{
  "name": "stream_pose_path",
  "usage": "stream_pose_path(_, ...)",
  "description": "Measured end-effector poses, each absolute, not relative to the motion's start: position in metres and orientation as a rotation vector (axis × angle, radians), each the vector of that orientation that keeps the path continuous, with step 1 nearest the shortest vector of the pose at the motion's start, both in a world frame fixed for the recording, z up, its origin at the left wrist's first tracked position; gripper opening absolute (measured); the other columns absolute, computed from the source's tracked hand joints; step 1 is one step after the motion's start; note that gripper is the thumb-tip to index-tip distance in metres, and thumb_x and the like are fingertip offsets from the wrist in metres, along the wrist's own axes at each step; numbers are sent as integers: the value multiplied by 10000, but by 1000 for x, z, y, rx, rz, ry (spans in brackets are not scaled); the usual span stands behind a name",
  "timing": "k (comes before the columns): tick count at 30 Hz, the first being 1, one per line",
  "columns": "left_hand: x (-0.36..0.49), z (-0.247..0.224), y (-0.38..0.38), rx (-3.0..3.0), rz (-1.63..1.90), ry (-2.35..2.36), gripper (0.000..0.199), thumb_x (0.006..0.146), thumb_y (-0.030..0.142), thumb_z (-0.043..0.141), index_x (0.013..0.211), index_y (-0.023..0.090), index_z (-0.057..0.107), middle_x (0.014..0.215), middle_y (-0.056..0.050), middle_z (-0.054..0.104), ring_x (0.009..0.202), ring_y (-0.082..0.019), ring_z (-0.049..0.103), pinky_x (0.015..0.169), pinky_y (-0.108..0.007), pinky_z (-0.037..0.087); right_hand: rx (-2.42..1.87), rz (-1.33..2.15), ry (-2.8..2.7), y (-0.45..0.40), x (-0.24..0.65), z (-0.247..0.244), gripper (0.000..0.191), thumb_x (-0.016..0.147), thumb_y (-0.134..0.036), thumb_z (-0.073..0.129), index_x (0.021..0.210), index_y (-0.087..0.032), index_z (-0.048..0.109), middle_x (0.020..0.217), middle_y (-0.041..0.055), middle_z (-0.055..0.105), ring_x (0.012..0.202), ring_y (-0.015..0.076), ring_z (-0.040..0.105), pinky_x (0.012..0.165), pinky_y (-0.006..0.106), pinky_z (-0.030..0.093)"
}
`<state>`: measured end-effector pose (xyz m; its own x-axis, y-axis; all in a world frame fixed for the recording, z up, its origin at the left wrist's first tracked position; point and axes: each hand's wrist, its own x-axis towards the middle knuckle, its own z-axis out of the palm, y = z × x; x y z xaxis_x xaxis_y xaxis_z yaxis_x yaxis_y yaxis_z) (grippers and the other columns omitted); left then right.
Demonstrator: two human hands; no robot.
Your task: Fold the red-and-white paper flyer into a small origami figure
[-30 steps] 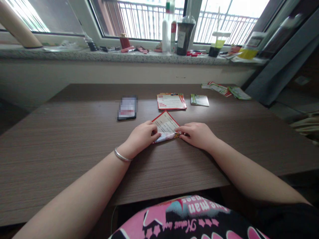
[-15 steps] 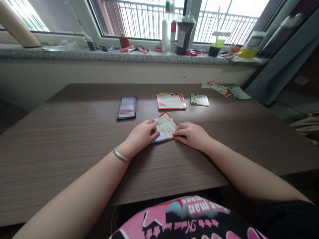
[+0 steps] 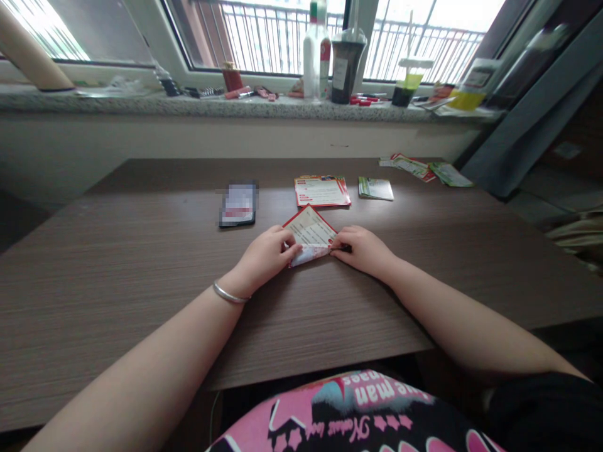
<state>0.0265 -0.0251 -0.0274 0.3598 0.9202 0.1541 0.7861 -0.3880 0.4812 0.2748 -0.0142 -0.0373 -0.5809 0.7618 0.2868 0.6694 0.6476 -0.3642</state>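
A red-edged printed sheet of paper (image 3: 309, 230) lies turned cornerwise on the table, its near part folded up into a pale flap. My left hand (image 3: 271, 254) grips the left end of that fold between thumb and fingers. At the right end, my right hand (image 3: 360, 249) pinches the paper with its fingertips. A silver bangle circles my left wrist. Just beyond the sheet sits a stack of red-bordered printed leaflets (image 3: 323, 192), and to its right a smaller stack of green and white cards (image 3: 375, 189).
A phone (image 3: 238, 204) with a blurred screen rests on the brown table (image 3: 155, 282) to the left. Several leaflets (image 3: 414, 168) lie at the far right corner. Bottles, a lidded dark cup (image 3: 346, 69) and small items crowd the stone windowsill (image 3: 264, 108).
Both hands have shifted slightly away from me with the paper. The folded flap looks a little wider, and the sheet's far corner now reaches the leaflet stack's near edge in view.
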Motion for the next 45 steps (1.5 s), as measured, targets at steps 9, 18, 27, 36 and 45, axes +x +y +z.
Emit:
stream_pose_path(9,26,-29,-24,2393,505,1492,265,873,396,536,735,189,626,878,-42,577,750,-173,558,699,-298,429,-1147,465,-2417,-18,276,-29,123,826,-249,668,722,-183,669,813,40,693,776,168,615,727,282,443)
stream_pose_path(18,26,-28,-24,2392,495,1555,266,867,379,529,709,180,606,854,-42,566,720,-163,556,683,-290,435,-1179,157,-2488,-28,273,-27,201,909,-321,578,1048,-245,702,1011,32,733,884,182,648,740,286,447)
stream_pose_path(27,24,-29,-23,2396,485,1634,231,856,367,559,740,180,627,895,-50,574,735,-173,570,706,-301,454,-1052,-95,-2646,-26,267,-35,287,967,-336,478,1108,-290,724,1104,38,708,914,196,585,755,308,436)
stream_pose_path(36,27,-24,-26,2457,461,1655,182,876,283,533,754,164,599,902,-72,588,780,-197,576,767,-322,464,-1035,-77,-2622,-20,267,-36,289,968,-329,480,1112,-290,728,1060,47,698,888,194,558,759,314,418)
stream_pose_path(45,27,-25,-24,2409,485,1665,201,866,284,532,705,175,582,870,-64,578,780,-197,572,770,-320,467,-981,-70,-2617,-16,267,-40,300,973,-313,464,1117,-284,726,1030,63,681,865,194,540,770,325,411)
